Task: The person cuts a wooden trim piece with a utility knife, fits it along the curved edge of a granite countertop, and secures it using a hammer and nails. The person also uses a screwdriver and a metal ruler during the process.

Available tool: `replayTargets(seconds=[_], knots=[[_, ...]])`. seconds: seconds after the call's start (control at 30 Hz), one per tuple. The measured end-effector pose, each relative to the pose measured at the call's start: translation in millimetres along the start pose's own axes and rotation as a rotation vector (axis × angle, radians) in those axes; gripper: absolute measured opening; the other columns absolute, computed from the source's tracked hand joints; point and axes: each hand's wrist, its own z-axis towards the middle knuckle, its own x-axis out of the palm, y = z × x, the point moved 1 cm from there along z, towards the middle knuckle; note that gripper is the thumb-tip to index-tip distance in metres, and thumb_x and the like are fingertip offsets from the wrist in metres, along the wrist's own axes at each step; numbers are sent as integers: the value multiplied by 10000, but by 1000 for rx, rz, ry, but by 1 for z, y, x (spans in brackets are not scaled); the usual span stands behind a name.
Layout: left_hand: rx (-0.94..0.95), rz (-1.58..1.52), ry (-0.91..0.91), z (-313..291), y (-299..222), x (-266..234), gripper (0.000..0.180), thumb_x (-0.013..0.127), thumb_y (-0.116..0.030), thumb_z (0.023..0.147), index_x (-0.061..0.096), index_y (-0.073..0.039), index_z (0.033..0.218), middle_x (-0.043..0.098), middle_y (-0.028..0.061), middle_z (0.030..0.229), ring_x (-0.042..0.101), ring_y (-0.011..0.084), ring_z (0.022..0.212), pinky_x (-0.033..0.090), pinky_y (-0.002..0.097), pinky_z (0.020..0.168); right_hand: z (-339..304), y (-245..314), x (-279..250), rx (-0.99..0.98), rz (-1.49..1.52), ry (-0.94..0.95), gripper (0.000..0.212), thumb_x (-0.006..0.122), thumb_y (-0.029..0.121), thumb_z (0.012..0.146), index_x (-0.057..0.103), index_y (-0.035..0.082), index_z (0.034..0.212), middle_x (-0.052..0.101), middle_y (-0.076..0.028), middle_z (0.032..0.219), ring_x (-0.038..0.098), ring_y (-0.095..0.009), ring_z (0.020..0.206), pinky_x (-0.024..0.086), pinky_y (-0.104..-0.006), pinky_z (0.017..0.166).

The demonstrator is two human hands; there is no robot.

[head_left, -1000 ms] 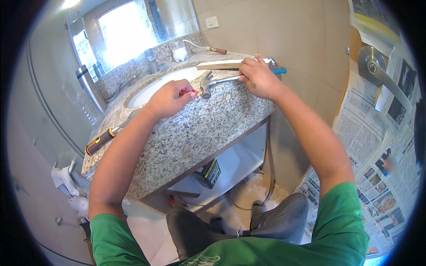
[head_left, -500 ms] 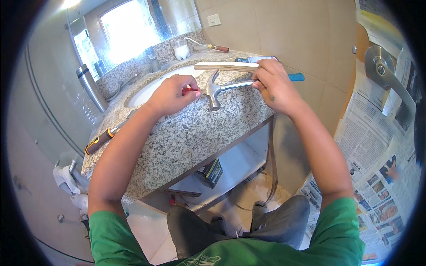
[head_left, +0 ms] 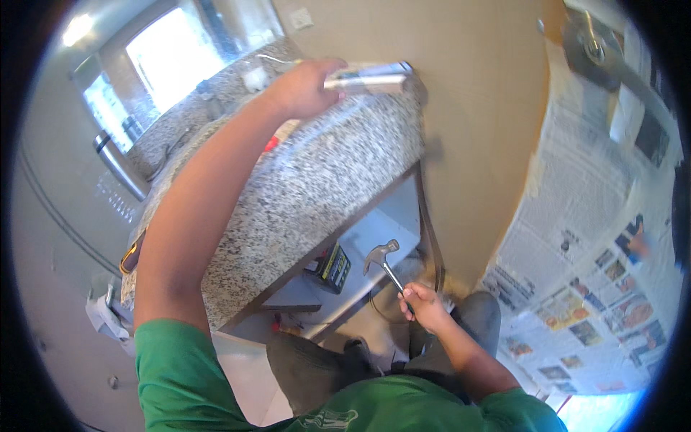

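Observation:
My right hand (head_left: 423,306) is closed around the handle of a claw hammer (head_left: 381,253). The hammer is held low, in front of the open cabinet and above my knees, with its metal head up. Over the countertop, my left hand (head_left: 306,90) reaches to the far side and grips the near end of a wooden strip (head_left: 374,84) with a white face; motion blurs it somewhat. A small red object (head_left: 271,143) lies on the granite beside my left forearm, its kind unclear.
The granite countertop (head_left: 309,173) has a mirror behind it. A steel bottle (head_left: 121,167) stands at left, near a yellow-and-black tool handle (head_left: 132,253). Below, the cabinet holds a dark box (head_left: 331,268). Newspaper (head_left: 561,216) covers the door at right, which has a lever handle.
My right hand has brought the hammer down from the countertop to above my knees. My left hand has left the red object and moved out to the wooden strip. The view has shifted.

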Motion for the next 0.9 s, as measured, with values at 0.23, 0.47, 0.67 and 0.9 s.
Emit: replayTargets(seconds=[0.23, 0.47, 0.67, 0.9], knots=[[128, 326, -112, 30, -32, 54, 531, 684, -356, 943, 580, -102, 1398, 649, 194, 1298, 597, 377, 1210, 466, 471, 1039, 5, -87, -33, 189, 253, -180, 255, 444, 235, 1100, 581, 49, 991, 579, -47, 717, 505, -133, 514, 411, -286, 462], [174, 329, -341, 22, -29, 59, 352, 612, -211, 992, 590, -55, 1307, 666, 158, 1202, 611, 370, 1140, 464, 476, 976, 9, -88, -40, 215, 379, -259, 275, 437, 252, 1105, 565, 40, 986, 564, -60, 704, 482, -143, 488, 391, -297, 443], [369, -194, -431, -21, -121, 18, 356, 666, -92, 929, 556, -28, 1261, 645, 189, 1104, 633, 355, 1065, 488, 423, 948, -6, -81, -41, 226, 415, -317, 268, 442, 251, 1103, 563, 43, 984, 561, -65, 704, 479, -148, 486, 385, -298, 440], [621, -525, -401, -49, -189, 26, 395, 734, -127, 894, 548, -52, 1234, 654, 180, 1123, 640, 259, 1038, 496, 411, 943, -15, -62, -38, 257, 585, -405, 224, 478, 255, 1084, 564, 67, 998, 558, -65, 712, 491, -170, 526, 396, -315, 468]])
